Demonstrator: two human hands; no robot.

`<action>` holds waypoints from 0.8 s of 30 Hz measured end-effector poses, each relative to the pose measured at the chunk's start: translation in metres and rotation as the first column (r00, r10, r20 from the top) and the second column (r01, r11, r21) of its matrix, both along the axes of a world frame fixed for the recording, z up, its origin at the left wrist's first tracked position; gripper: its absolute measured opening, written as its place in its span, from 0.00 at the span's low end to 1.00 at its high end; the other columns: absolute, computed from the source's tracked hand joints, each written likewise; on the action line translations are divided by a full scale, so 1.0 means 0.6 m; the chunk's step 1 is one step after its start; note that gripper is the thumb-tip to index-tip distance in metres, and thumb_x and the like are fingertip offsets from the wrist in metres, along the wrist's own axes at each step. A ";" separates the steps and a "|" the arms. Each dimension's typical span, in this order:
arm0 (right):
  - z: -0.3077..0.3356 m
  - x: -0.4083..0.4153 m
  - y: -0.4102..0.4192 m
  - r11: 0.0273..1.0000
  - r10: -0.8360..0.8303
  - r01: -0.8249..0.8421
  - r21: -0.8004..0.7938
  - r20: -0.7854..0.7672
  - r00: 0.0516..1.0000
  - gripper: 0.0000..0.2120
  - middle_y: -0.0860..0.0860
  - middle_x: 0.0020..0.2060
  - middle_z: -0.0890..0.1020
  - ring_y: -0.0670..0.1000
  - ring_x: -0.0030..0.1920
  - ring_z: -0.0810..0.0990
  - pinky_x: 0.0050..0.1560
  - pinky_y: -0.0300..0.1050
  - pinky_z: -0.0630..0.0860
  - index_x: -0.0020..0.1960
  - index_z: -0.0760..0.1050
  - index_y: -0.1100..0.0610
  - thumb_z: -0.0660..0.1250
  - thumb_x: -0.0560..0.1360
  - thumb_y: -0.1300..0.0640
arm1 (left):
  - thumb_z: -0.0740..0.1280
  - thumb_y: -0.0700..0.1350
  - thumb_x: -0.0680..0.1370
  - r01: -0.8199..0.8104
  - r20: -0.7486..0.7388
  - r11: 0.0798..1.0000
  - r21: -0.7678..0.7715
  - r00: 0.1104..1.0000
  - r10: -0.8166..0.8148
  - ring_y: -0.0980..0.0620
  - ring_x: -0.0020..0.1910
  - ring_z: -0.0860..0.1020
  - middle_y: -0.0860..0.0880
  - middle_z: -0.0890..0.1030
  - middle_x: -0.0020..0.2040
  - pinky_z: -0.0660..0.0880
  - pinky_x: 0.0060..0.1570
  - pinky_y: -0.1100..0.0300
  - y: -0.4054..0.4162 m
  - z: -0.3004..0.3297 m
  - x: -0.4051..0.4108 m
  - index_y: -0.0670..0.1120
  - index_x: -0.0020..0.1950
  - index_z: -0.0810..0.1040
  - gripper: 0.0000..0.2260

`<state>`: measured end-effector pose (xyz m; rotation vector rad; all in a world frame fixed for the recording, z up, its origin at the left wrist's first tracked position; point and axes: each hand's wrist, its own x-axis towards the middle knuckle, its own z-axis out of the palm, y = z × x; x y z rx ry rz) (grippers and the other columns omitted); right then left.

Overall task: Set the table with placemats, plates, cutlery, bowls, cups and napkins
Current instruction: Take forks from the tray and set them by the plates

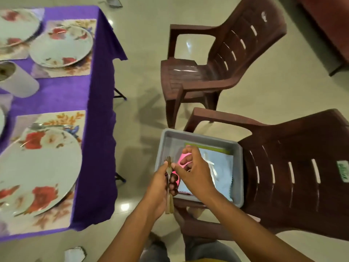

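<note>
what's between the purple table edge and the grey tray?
Head view: bare floor tile only, between the purple tablecloth and grey tray.

Probably a home dining area; a purple-clothed table (98, 129) laid with floral plates (40, 170) on placemats (62, 119); brown plastic armchairs (226, 59) on a glossy tiled floor (141, 53).

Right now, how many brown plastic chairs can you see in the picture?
2. One chair stands empty, farther away on the floor. The nearer chair has a gray tray on its seat. Others may be outside the picture.
</note>
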<state>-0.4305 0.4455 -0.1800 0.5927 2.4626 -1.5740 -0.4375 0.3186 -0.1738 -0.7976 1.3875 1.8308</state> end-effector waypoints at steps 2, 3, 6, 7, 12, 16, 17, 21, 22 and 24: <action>0.007 0.020 -0.043 0.999 0.034 -0.034 0.042 -0.009 0.999 0.15 0.44 0.42 0.80 0.44 0.42 0.80 0.42 0.40 0.76 0.58 0.69 0.44 0.73 0.78 0.47 | 0.57 0.55 0.87 -0.055 -0.001 0.998 0.016 0.999 0.055 0.54 0.30 0.63 0.51 0.68 0.32 0.62 0.33 0.58 -0.049 0.015 0.009 0.46 0.55 0.79 0.17; 0.011 0.032 -0.067 0.997 0.065 -0.065 0.047 0.002 0.998 0.12 0.44 0.41 0.80 0.43 0.41 0.80 0.42 0.41 0.75 0.57 0.69 0.45 0.71 0.79 0.47 | 0.56 0.55 0.87 -0.090 0.008 0.996 0.028 0.996 0.090 0.54 0.29 0.64 0.51 0.68 0.31 0.63 0.33 0.58 -0.077 0.023 0.015 0.46 0.54 0.79 0.17; 0.017 0.074 -0.134 0.987 0.160 -0.160 -0.005 0.034 0.987 0.05 0.46 0.41 0.82 0.45 0.43 0.81 0.45 0.50 0.80 0.51 0.73 0.46 0.68 0.81 0.46 | 0.54 0.54 0.88 -0.244 -0.003 0.968 0.051 0.970 0.245 0.53 0.30 0.68 0.50 0.70 0.31 0.66 0.35 0.58 -0.150 0.050 0.031 0.45 0.52 0.78 0.17; 0.018 0.086 -0.159 0.979 0.206 -0.206 -0.011 0.027 0.978 0.06 0.46 0.41 0.82 0.46 0.43 0.81 0.47 0.53 0.81 0.49 0.75 0.47 0.67 0.80 0.45 | 0.54 0.53 0.88 -0.309 -0.013 0.950 0.054 0.951 0.310 0.53 0.31 0.69 0.50 0.70 0.31 0.68 0.37 0.57 -0.175 0.056 0.036 0.45 0.52 0.77 0.17; 0.024 0.115 -0.283 0.908 0.415 -0.414 -0.057 0.007 0.910 0.07 0.45 0.44 0.85 0.45 0.45 0.83 0.51 0.58 0.81 0.51 0.80 0.47 0.68 0.78 0.45 | 0.56 0.55 0.88 -0.531 -0.034 0.844 0.067 0.845 0.534 0.50 0.36 0.76 0.48 0.75 0.35 0.74 0.39 0.55 -0.288 0.071 0.061 0.46 0.50 0.76 0.16; 0.048 0.106 -0.367 0.840 0.527 -0.524 -0.143 -0.017 0.850 0.08 0.46 0.49 0.85 0.48 0.49 0.84 0.53 0.54 0.84 0.60 0.78 0.44 0.66 0.82 0.50 | 0.55 0.55 0.88 -0.568 -0.048 0.821 0.053 0.820 0.570 0.49 0.32 0.77 0.47 0.78 0.35 0.78 0.28 0.59 -0.344 0.092 0.084 0.46 0.50 0.76 0.17; 0.053 0.103 -0.385 0.818 0.561 -0.556 -0.147 -0.003 0.828 0.10 0.47 0.50 0.85 0.49 0.48 0.85 0.51 0.53 0.84 0.64 0.76 0.45 0.65 0.83 0.50 | 0.56 0.55 0.88 -0.579 -0.055 0.815 0.036 0.813 0.580 0.50 0.32 0.77 0.48 0.78 0.35 0.78 0.27 0.60 -0.355 0.095 0.090 0.46 0.49 0.76 0.17; 0.055 0.096 -0.439 0.747 0.660 -0.641 -0.174 0.078 0.748 0.22 0.46 0.57 0.81 0.50 0.45 0.85 0.39 0.45 0.83 0.77 0.62 0.42 0.62 0.85 0.47 | 0.60 0.57 0.86 -0.623 -0.042 0.782 0.029 0.781 0.624 0.50 0.35 0.78 0.50 0.79 0.34 0.77 0.37 0.57 -0.399 0.104 0.101 0.48 0.47 0.77 0.16; 0.056 0.095 -0.448 0.734 0.675 -0.659 -0.163 0.069 0.735 0.22 0.44 0.55 0.80 0.48 0.44 0.84 0.39 0.41 0.82 0.77 0.61 0.42 0.61 0.85 0.48 | 0.60 0.57 0.86 -0.630 -0.037 0.776 0.027 0.775 0.631 0.50 0.35 0.78 0.50 0.80 0.35 0.76 0.39 0.56 -0.407 0.107 0.102 0.48 0.47 0.77 0.15; 0.057 0.090 -0.463 0.714 0.697 -0.688 -0.133 0.043 0.715 0.20 0.43 0.53 0.79 0.42 0.45 0.80 0.43 0.36 0.77 0.77 0.63 0.45 0.60 0.86 0.50 | 0.61 0.55 0.86 -0.645 -0.033 0.764 0.035 0.763 0.646 0.50 0.34 0.78 0.50 0.82 0.35 0.75 0.39 0.57 -0.421 0.105 0.105 0.48 0.48 0.77 0.14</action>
